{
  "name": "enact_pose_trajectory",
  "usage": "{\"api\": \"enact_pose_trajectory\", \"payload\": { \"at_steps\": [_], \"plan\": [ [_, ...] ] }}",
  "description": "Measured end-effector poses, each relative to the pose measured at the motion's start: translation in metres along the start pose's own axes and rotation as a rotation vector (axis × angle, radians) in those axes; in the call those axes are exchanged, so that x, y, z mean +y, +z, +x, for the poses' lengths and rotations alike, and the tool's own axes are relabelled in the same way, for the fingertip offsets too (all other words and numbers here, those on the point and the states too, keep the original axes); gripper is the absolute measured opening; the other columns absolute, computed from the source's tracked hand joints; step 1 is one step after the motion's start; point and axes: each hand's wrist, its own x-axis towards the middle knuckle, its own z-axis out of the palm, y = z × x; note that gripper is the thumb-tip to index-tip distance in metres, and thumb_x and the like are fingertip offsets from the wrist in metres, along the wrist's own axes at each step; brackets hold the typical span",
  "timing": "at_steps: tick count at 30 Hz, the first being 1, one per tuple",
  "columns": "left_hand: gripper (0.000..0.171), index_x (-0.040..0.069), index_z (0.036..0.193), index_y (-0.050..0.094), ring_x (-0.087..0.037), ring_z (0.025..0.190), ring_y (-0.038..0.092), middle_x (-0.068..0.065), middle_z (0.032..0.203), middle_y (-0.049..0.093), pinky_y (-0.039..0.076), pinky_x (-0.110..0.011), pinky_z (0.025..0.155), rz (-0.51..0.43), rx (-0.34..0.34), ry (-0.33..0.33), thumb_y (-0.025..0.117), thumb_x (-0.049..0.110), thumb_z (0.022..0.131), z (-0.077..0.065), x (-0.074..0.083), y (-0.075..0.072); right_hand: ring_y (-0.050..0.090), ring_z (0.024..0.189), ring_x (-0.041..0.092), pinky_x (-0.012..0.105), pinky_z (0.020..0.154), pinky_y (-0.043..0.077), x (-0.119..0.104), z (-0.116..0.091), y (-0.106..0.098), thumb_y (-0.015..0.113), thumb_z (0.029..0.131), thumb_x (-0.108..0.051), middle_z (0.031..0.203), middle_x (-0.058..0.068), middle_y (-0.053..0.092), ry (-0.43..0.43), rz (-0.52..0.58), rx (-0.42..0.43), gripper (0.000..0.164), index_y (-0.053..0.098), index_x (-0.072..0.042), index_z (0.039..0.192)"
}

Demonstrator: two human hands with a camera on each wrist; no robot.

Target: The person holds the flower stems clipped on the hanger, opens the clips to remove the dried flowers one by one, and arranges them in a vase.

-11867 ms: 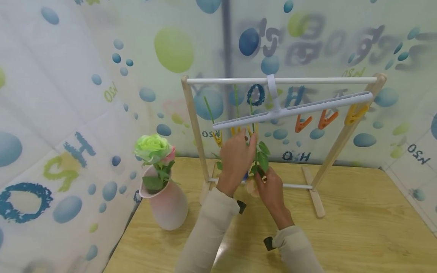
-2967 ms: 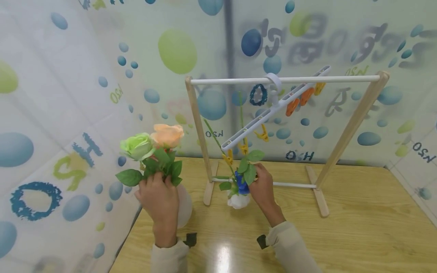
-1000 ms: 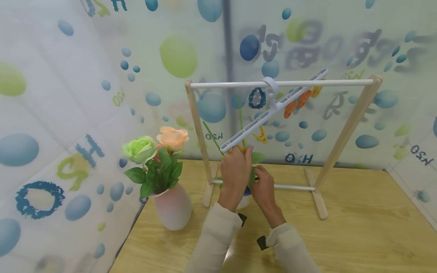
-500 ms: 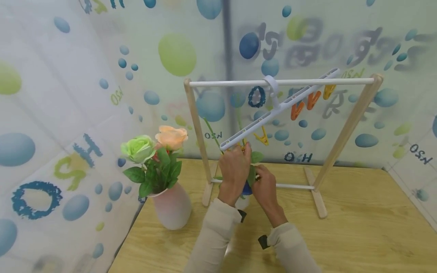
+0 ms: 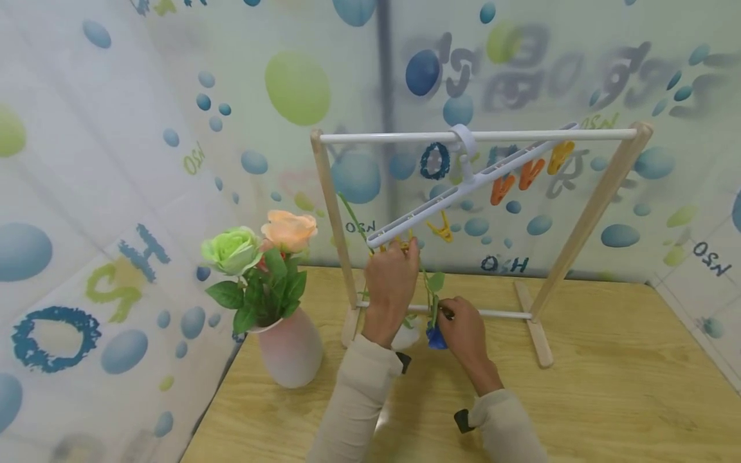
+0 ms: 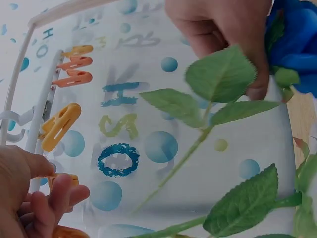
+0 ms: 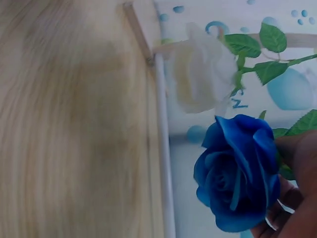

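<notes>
My left hand [image 5: 392, 283] reaches up to the left end of the white clip hanger [image 5: 425, 213]. Its thumb and fingers pinch a yellow clothespin [image 6: 72, 179], as the left wrist view shows. My right hand [image 5: 467, 334] grips an artificial blue rose [image 5: 437, 338] by the stem close under its bloom. The bloom points down, and its leafy stem slants up toward the left hand, below the hanger. Beside it a white rose [image 7: 203, 74] hangs head down. Its green stem [image 5: 352, 211] rises past the hanger's left end; its clip is mostly hidden by my left hand.
The hanger hooks over the white rail [image 5: 382, 137] of a wooden-legged rack. An unoccupied yellow clothespin [image 5: 442, 230] hangs mid-left; orange and yellow ones hang right. Left of the rack stands a pink-white vase [image 5: 291, 352] with green [image 5: 233, 251], peach [image 5: 289, 231] and red flowers.
The left hand went from the vase, where the peach rose now stands, to the clothespin. In the last half second the blue rose moved down and right with my right hand, its stem leaving the clip.
</notes>
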Motion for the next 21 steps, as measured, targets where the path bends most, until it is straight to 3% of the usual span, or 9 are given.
{"api": "enact_pose_trajectory", "payload": {
  "at_steps": [8,13,16,21],
  "plan": [
    [0.044,0.005,0.070,0.058,-0.012,0.035,0.039,0.003,0.046,0.034,0.025,-0.020,0.035,-0.138,-0.103,-0.060,0.055,0.035,0.101,-0.003,-0.003,-0.002,0.062,0.079,0.026,0.041,0.063,0.052,0.014,-0.005,-0.007,0.071,0.089,-0.011,0.086,0.008,0.069,0.072,-0.103,-0.139,0.012,0.077,-0.008,0.098],
    [0.039,0.004,0.076,0.059,-0.009,0.035,0.033,0.005,0.047,0.031,0.023,-0.017,0.036,-0.220,-0.171,-0.083,0.051,0.030,0.104,-0.008,-0.006,-0.004,0.062,0.081,0.025,0.039,0.061,0.052,0.018,-0.008,-0.012,0.072,0.089,-0.012,0.088,0.007,0.068,0.072,-0.185,-0.191,0.012,0.077,-0.007,0.099],
    [0.040,0.002,0.079,0.062,-0.008,0.035,0.031,0.002,0.047,0.037,0.025,-0.018,0.035,-0.232,-0.177,-0.077,0.048,0.028,0.105,-0.015,-0.010,-0.008,0.061,0.080,0.025,0.036,0.058,0.051,0.020,-0.009,-0.013,0.073,0.089,-0.013,0.089,0.006,0.068,0.064,-0.214,-0.203,0.013,0.077,-0.008,0.100],
    [0.032,-0.002,0.095,0.071,-0.006,0.034,0.040,-0.005,0.054,0.062,0.028,-0.016,0.035,-0.268,-0.126,-0.046,0.051,0.022,0.103,-0.033,-0.018,-0.017,0.062,0.083,0.028,0.039,0.059,0.053,0.029,-0.011,-0.017,0.074,0.088,-0.011,0.092,0.007,0.069,0.068,-0.243,-0.215,0.016,0.077,-0.012,0.103]
  ]
}}
